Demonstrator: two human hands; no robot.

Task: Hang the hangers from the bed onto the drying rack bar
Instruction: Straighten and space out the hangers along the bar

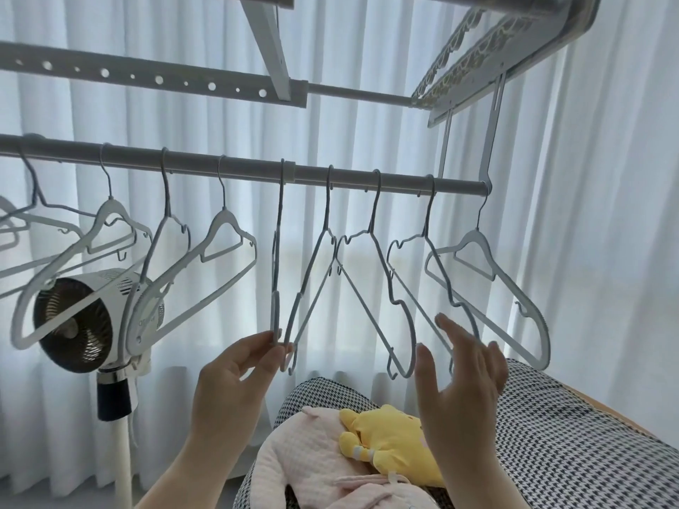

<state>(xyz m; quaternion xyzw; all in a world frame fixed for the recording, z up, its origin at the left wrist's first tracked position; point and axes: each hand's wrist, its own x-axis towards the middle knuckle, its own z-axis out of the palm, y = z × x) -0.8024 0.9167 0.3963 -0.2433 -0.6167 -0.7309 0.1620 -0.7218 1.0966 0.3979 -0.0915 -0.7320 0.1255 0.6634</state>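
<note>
left hand (235,376) pinches a hanger (275,314) on the crowded bar (235,167), right hand (463,372) splayed; fan (73,321) seemingly behind.

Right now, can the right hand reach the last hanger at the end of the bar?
Probably yes. The right hand is open and empty, and its fingers are already close to the low end of that hanger, with nothing blocking the way.

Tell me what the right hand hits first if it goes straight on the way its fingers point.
Likely the thin pale-grey hanger, second from the right end of the grey rack bar. The open right hand points up at its sloping lower arm, fingertips nearly on it. Depth is unclear.
</note>
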